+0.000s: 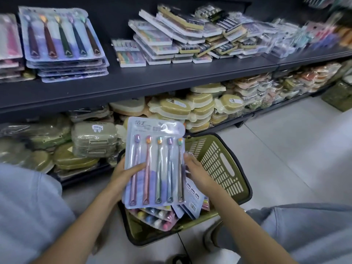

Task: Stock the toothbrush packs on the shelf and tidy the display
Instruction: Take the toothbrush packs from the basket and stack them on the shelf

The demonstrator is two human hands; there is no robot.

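Both hands, the left hand [122, 174] and right hand [196, 171], had their grip closed on the side edges of a five-brush toothbrush pack [155, 164], held face-up above the green basket [219, 164], apparently to square it for the matching stack [64, 44] on the shelf [152, 77].

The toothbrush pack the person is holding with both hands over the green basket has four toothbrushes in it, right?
Not quite. The head view shows five toothbrushes in the toothbrush pack, not four. The rest is right: the left hand and the right hand both hold it, over the green basket.
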